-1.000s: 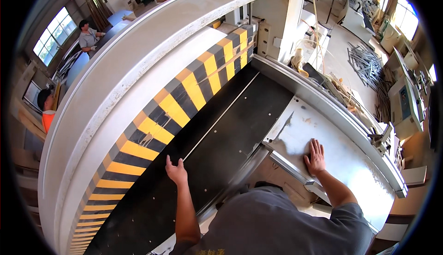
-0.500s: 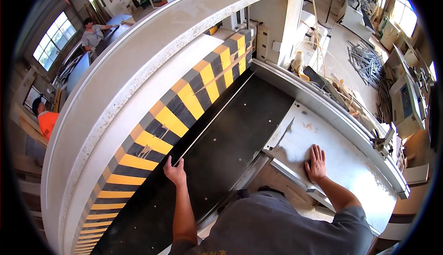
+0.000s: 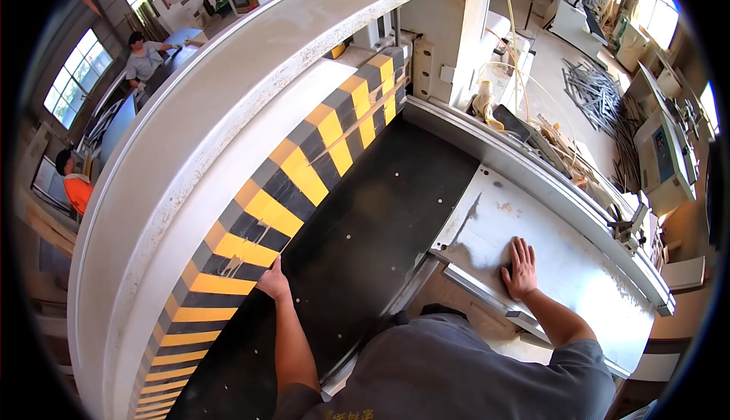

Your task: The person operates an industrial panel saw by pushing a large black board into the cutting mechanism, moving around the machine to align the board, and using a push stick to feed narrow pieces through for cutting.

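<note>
My left hand (image 3: 274, 281) is at the lower edge of a beam striped yellow and black (image 3: 300, 173), over the black machine bed (image 3: 365, 222). One finger is stretched out along the beam; the other fingers are partly hidden by it. I see nothing held in this hand. My right hand (image 3: 520, 269) lies flat with its fingers extended on the bare metal side table (image 3: 563, 268), to the right of the bed. Small pale round spots dot the black bed.
A large curved white machine housing (image 3: 190, 108) rises over the beam at the left. A metal fence (image 3: 532, 192) runs along the side table's far edge, with scrap wood (image 3: 559, 142) behind it. Two people, one in grey (image 3: 143, 61), one in orange (image 3: 77, 190), are beyond the housing.
My left hand has moved left to the beam's edge. The thin light strip that ran along the beam is out of sight. My right hand has stayed on the metal table.
</note>
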`<action>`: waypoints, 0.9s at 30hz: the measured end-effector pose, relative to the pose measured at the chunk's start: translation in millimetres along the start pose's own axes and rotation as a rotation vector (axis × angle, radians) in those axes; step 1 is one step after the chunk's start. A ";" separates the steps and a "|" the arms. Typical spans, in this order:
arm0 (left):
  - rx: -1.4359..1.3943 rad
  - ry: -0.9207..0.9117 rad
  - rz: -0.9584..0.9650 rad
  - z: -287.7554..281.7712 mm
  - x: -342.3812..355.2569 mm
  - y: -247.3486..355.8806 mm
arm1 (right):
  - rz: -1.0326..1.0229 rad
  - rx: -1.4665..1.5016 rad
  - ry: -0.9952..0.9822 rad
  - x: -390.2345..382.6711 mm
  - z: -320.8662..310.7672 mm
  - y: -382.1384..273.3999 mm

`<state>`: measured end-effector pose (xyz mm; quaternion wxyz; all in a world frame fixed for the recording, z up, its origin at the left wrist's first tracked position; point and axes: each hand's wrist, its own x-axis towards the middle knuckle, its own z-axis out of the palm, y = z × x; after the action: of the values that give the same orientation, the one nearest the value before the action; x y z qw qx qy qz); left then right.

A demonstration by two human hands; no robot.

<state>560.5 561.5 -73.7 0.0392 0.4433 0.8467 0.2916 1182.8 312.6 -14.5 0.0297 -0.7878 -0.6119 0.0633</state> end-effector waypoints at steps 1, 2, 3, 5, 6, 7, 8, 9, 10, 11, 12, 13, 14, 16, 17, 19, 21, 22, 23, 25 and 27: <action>0.002 -0.002 0.003 3.4 2.5 -4.3 | -0.010 0.000 0.007 0.0 0.3 -0.4; -0.115 0.075 0.054 7.0 4.2 -8.7 | -0.022 0.000 0.012 0.0 0.5 -0.9; -0.233 0.144 0.108 6.3 3.6 -3.8 | -0.011 0.001 0.007 -1.6 -0.1 -1.5; -0.279 0.187 0.156 6.0 1.0 6.2 | 0.006 -0.003 -0.002 -1.5 -3.2 -2.5; -0.289 0.186 0.155 3.4 0.2 9.3 | 0.002 0.002 0.004 -1.2 -2.8 -2.1; -0.299 0.184 0.155 2.0 -0.9 9.8 | 0.009 0.005 -0.003 -1.7 -3.0 -2.0; -0.293 0.175 0.160 4.5 -0.3 5.3 | 0.005 -0.001 -0.004 -2.9 -3.4 -2.4; -0.238 0.163 0.156 7.1 3.0 0.2 | -0.001 -0.006 -0.002 -2.1 -3.7 -2.6; -0.183 0.150 0.154 9.1 5.7 -5.3 | -0.008 -0.017 -0.002 -1.7 -1.8 -2.3; -0.176 0.143 0.161 10.3 7.4 -11.3 | 0.000 -0.011 -0.009 0.2 -0.8 -1.4; -0.116 0.131 0.147 13.5 9.0 -11.9 | -0.011 -0.008 -0.003 0.9 1.1 0.5; -0.053 0.115 0.135 12.1 7.2 -9.8 | -0.016 -0.004 -0.001 -1.8 2.2 2.0; -0.043 0.094 0.154 12.1 6.0 -6.3 | -0.016 0.007 0.003 0.6 2.8 4.4; 0.009 0.308 0.313 2.9 -2.5 17.5 | -0.006 0.023 0.024 2.1 2.0 5.0; 0.020 0.292 0.328 1.5 -3.4 13.9 | -0.010 0.027 0.031 2.8 -1.8 3.0; 0.170 0.279 0.265 3.6 4.6 4.8 | -0.020 0.043 0.040 5.9 -3.0 2.0; 0.193 0.219 0.243 1.1 4.6 3.4 | -0.033 0.056 0.051 4.5 -1.8 4.4; 0.175 0.213 0.248 1.0 2.2 9.3 | -0.036 0.047 0.060 3.4 -0.8 5.7; 0.157 0.209 0.252 1.4 -0.5 15.3 | -0.040 0.038 0.069 2.7 -0.3 6.7; 0.203 0.158 0.197 -8.6 -7.5 28.9 | -0.042 0.044 0.060 2.3 -1.5 5.4; 0.124 0.252 0.288 -4.5 -6.7 23.8 | -0.034 0.036 0.066 2.1 -1.7 5.3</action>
<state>580.4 564.7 -58.7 -0.1366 0.5215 0.7890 0.2946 1188.6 313.3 -13.6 0.0650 -0.7783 -0.6227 0.0476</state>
